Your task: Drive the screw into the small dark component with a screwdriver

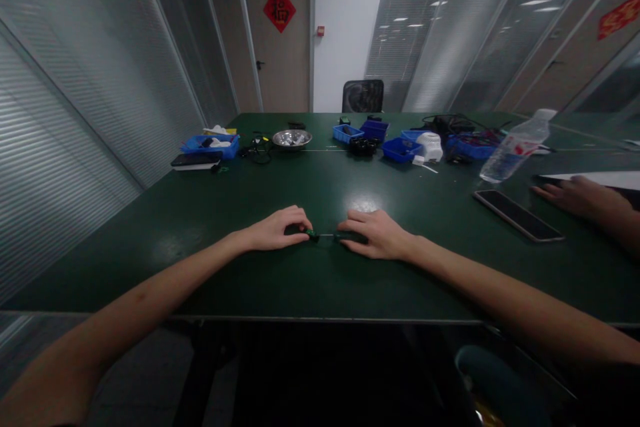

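Note:
Over the green table (260, 287), my left hand (278, 229) pinches a small green and black piece (313, 235) between thumb and fingers. It is too small to tell what kind of part it is. My right hand (380, 233) is closed around the dark handle of a screwdriver (344, 236), which lies almost level. Its thin shaft points left to the small piece, and the tip is at or against it; whether they touch I cannot tell. Both forearms come in from the front edge of the table.
Farther back stand a metal bowl (292, 139), a blue tray (229, 148) with odds and ends, and a blue bin (401, 149). To the right are a tilted water bottle (515, 150), a phone (518, 215) and another person's hand (585, 197).

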{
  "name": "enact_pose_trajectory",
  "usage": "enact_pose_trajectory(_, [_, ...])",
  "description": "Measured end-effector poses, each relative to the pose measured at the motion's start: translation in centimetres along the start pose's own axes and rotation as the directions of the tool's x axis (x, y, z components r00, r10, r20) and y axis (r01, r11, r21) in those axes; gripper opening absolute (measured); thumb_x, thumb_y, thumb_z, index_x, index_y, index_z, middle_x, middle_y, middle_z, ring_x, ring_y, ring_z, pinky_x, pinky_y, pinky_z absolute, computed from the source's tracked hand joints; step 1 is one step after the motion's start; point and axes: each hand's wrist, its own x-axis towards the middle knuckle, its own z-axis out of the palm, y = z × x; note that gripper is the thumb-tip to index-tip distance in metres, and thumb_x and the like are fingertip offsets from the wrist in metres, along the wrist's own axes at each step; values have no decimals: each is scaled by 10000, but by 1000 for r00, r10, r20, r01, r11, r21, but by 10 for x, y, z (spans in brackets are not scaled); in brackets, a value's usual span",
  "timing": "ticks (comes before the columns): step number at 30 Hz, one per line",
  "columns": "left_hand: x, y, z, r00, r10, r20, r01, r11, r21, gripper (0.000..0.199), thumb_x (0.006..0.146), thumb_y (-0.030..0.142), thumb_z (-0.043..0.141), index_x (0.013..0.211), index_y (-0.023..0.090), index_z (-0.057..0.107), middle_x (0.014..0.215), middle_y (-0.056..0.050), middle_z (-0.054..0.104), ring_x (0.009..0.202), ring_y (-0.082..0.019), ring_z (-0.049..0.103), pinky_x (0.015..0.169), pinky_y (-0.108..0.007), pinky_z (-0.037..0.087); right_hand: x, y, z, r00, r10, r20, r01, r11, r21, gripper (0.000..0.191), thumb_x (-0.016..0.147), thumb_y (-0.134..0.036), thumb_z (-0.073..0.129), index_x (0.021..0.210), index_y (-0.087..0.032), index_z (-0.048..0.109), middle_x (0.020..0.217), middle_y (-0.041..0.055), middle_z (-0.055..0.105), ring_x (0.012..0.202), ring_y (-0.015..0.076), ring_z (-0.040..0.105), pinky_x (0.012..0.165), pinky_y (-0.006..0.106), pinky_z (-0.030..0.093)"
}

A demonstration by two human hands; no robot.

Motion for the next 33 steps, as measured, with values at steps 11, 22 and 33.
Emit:
enact_pose_trajectory(11, [0,-1,1,1000,10,-6,-10,1000,-14,245,1037,385,614,1136,185,716,1048,-90,639,998,-223,553,861,-331,428,1,-8,-2,997,-65,31,69,986,-153,353,1101,-412,433,1314,-178,590,1008,67,615,728,142,563,578,280,325])
enact_pose_trajectory(22, [0,-2,0,1000,-4,19,5,1000,-19,246,1043,384,605,1132,182,714,1060,-94,640,1005,-225,552,859,-329,423,2,-13,0,998,-23,56,33,984,-176,345,1111,-391,418,1345,-181,560,941,54,691,623,131,559,567,289,321])
enact_pose_trajectory(33, [0,-3,1,1000,4,0,-4,1000,-12,235,1034,384,623,1119,182,709,1051,-89,642,1004,-221,557,860,-328,422,7,-22,-2,995,-13,98,33,979,-202,335,1118,-371,402,1341,-176,558,894,50,704,579,118,527,545,287,280])
